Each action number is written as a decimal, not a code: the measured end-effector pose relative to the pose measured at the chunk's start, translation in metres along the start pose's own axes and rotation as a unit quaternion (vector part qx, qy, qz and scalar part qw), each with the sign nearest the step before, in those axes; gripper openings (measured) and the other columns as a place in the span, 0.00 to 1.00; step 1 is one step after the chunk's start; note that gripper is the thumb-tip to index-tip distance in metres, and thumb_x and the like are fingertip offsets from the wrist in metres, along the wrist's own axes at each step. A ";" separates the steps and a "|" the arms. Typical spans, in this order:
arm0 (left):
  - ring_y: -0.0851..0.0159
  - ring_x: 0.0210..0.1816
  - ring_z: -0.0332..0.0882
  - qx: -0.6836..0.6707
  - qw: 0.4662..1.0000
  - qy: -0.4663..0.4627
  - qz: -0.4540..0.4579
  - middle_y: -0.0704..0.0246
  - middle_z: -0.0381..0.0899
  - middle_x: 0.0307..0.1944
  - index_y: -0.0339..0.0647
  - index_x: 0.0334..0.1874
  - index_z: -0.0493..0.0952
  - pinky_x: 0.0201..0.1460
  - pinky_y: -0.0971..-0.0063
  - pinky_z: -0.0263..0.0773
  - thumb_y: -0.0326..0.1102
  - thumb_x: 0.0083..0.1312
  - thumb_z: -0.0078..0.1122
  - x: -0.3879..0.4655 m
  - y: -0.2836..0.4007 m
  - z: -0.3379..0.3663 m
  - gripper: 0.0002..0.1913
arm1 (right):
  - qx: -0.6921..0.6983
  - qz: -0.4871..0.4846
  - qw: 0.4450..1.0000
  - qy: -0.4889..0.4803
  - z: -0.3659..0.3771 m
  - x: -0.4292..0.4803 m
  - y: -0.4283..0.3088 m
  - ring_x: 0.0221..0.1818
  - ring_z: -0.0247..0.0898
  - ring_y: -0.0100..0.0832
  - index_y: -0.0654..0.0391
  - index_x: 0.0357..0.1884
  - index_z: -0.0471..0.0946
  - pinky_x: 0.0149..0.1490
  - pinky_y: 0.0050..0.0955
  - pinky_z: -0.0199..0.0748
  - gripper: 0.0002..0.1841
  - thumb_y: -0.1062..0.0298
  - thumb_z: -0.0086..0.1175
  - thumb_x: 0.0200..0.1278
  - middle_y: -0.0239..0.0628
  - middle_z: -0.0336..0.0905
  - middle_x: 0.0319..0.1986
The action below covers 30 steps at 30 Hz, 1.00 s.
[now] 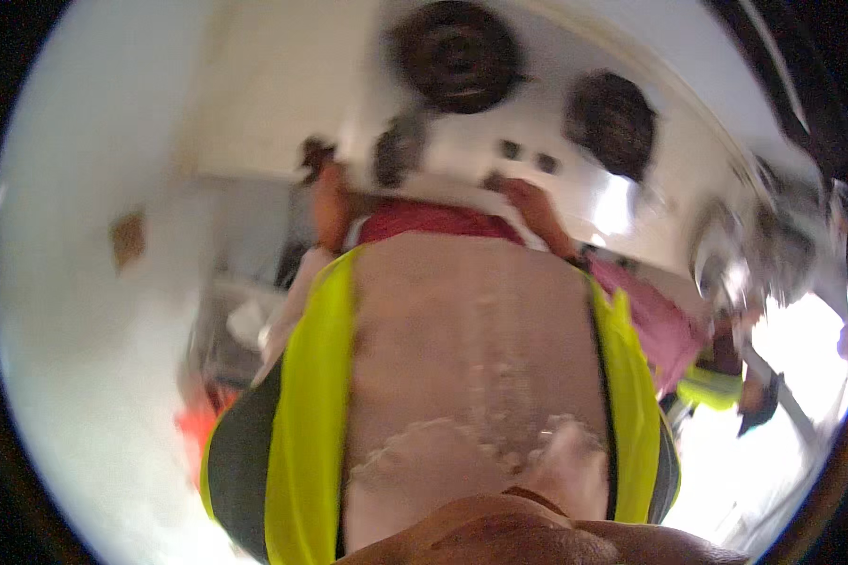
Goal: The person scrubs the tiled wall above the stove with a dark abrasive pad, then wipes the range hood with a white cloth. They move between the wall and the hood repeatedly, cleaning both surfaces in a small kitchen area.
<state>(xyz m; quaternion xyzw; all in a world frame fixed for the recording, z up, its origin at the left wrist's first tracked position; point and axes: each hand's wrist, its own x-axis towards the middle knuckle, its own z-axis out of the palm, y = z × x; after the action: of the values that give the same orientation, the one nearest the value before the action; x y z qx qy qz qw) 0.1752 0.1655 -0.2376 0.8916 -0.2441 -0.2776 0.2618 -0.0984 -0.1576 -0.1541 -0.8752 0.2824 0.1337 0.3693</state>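
Observation:
The view is blurred. My left hand [318, 157] is at the near edge of a pale counter [275, 92], beside a small dark oblong thing [399, 148]; whether it holds anything cannot be told. My right hand [505, 185] is near the counter's front, just below two small black square parts [528, 157]. Beyond the hands, two large round black items [459, 56], pans or burners, rest on a light surface. Dark red cloth [438, 220] spans the space between my forearms, above my pale top and yellow vest.
Shiny metal vessels [724, 247] stand at the right, near hanging pink cloth [650, 318]. A person in a yellow vest [710, 385] is at the lower right. Grey shelving or a bin [233, 332] and an orange-red item [198, 424] are on the left. A brown patch [128, 240] marks the pale surface.

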 end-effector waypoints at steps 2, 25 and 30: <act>0.42 0.65 0.67 0.040 0.979 0.091 0.177 0.47 0.68 0.66 0.34 0.64 0.70 0.70 0.54 0.61 0.24 0.63 0.52 -0.015 0.004 -0.013 0.25 | 0.044 -0.036 0.997 0.055 0.003 -0.012 -0.002 0.52 0.78 0.47 0.58 0.52 0.79 0.58 0.40 0.74 0.16 0.59 0.49 0.72 0.47 0.82 0.49; 0.41 0.65 0.62 0.280 0.939 0.016 0.200 0.50 0.64 0.66 0.37 0.68 0.67 0.65 0.54 0.66 0.41 0.65 0.57 -0.029 -0.015 0.028 0.29 | -0.157 -0.514 0.843 0.015 0.063 0.067 -0.132 0.73 0.52 0.53 0.40 0.59 0.78 0.70 0.53 0.59 0.24 0.59 0.58 0.56 0.39 0.57 0.73; 0.43 0.66 0.64 0.240 0.937 -0.026 0.251 0.57 0.60 0.73 0.43 0.70 0.67 0.70 0.52 0.60 0.35 0.61 0.62 -0.054 0.027 0.009 0.32 | -0.269 -0.469 0.839 -0.065 0.083 0.074 -0.115 0.77 0.46 0.44 0.37 0.54 0.82 0.76 0.56 0.47 0.20 0.54 0.60 0.57 0.32 0.59 0.73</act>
<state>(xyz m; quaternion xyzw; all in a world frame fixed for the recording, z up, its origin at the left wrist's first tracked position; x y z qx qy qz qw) 0.1226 0.1739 -0.2083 0.8302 -0.5260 -0.1588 0.0943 0.0273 -0.0618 -0.1781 -0.9570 -0.2337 0.0721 0.1558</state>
